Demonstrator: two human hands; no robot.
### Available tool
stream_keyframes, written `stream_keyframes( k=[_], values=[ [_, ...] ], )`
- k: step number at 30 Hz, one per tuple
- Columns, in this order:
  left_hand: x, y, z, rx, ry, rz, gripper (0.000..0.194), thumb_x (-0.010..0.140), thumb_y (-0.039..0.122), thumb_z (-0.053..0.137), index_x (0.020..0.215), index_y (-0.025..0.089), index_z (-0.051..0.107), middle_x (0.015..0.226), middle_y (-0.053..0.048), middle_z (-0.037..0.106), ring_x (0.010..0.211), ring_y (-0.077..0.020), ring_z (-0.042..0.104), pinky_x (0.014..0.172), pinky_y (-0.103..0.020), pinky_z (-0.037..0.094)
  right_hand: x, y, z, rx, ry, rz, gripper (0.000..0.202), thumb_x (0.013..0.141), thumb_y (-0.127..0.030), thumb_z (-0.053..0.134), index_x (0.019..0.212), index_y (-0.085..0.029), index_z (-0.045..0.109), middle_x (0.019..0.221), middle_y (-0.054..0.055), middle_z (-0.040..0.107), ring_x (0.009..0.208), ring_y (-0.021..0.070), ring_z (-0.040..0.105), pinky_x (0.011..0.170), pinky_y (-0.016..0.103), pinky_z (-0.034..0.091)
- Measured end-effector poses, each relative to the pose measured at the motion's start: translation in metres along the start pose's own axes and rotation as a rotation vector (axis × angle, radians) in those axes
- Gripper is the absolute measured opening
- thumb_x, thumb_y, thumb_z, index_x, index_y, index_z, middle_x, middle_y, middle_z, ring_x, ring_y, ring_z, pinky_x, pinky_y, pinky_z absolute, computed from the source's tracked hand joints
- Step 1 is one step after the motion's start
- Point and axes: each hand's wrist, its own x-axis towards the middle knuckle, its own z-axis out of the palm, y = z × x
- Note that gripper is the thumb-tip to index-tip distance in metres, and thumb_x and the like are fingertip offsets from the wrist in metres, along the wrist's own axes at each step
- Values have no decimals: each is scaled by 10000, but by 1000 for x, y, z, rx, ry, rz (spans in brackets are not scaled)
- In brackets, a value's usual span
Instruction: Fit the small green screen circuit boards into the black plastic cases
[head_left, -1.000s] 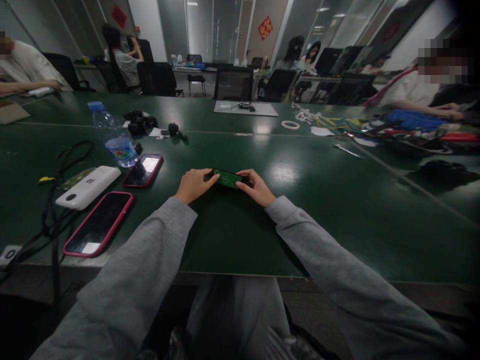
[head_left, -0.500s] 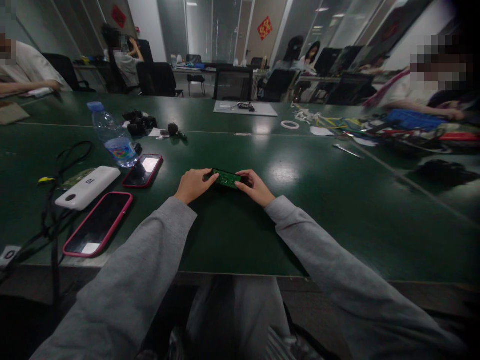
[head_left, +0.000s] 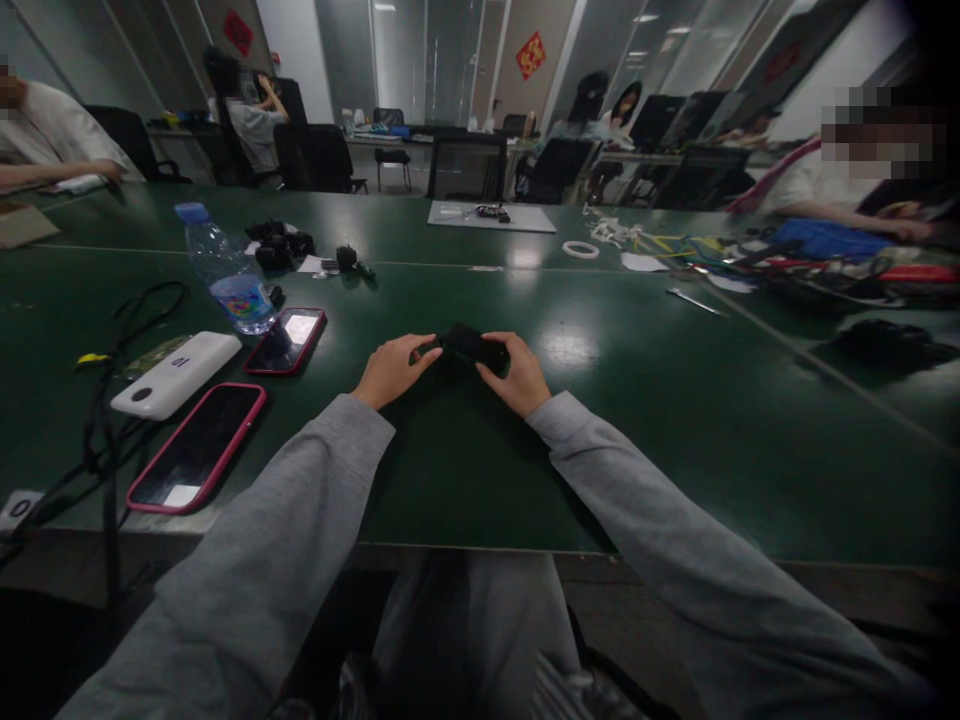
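A small black device (head_left: 468, 343) is held just above the green table, its plain dark face towards me and tilted. My right hand (head_left: 519, 372) grips its right end, thumb in front and fingers behind. At its left end, the thumb and forefinger of my left hand (head_left: 396, 368) pinch the edge. The green circuit board on the device is out of sight now.
On the left lie two red-edged phones (head_left: 199, 447) (head_left: 286, 341), a white power bank (head_left: 178, 376), black cables and a water bottle (head_left: 229, 275). A white tape ring (head_left: 580, 250), a metal tool (head_left: 696, 302) and tangled cables (head_left: 675, 245) lie right. People sit around.
The device has been turned over between my hands: the green circuit board faced me before, and a black face shows now. My forearms have hardly moved.
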Motion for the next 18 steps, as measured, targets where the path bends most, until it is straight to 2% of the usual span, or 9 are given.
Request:
stream_keyframes(
  k=[2,5,9,11,14,16,18],
  values=[
    [0,0,-1,-7,7,7,462,899,518,396,1219,231,565,1103,-56,648,828,-151,594,712,-271,451,2,0,-5,-137,-7,-53,451,774,-150,555,1209,-227,468,1225,96,490,1153,298,433,982,492,363],
    [0,0,-2,-8,-3,1,433,903,497,404,1195,229,579,1108,-55,642,836,-149,589,727,-275,453,3,0,-9,-292,-83,-103,573,722,-44,519,1256,-238,446,1316,82,430,1219,329,344,990,522,312],
    [-1,-1,-3,3,-10,-1,407,909,475,404,1171,228,593,1089,-58,645,843,-156,587,721,-276,449,3,-2,-9,-406,-159,-145,633,690,-23,540,1277,-231,425,1309,81,436,1206,327,347,954,499,326],
    [-1,-2,-2,3,-8,2,403,910,474,399,1164,232,597,1083,-54,644,841,-156,586,715,-276,449,2,-2,-8,-420,-164,-149,579,727,-84,574,1268,-233,432,1290,84,443,1201,320,353,952,493,326],
    [-1,-5,-1,0,0,16,386,909,470,404,1142,239,607,1057,-41,649,825,-155,587,716,-279,452,1,0,-6,-400,-148,-130,489,789,-290,630,1242,-237,452,1268,96,437,1200,319,353,943,489,347],
    [0,-7,0,0,7,29,373,907,466,412,1126,244,615,1038,-34,653,815,-154,588,718,-282,452,0,2,-4,-376,-142,-114,508,783,-442,644,1214,-237,472,1266,104,422,1201,324,350,934,493,370],
    [0,-8,1,-3,13,43,364,906,464,414,1118,250,619,1031,-30,654,810,-154,588,715,-282,451,-2,3,-3,-362,-127,-96,553,775,-521,632,1221,-237,467,1278,113,397,1204,327,350,935,503,385]
  ],
)
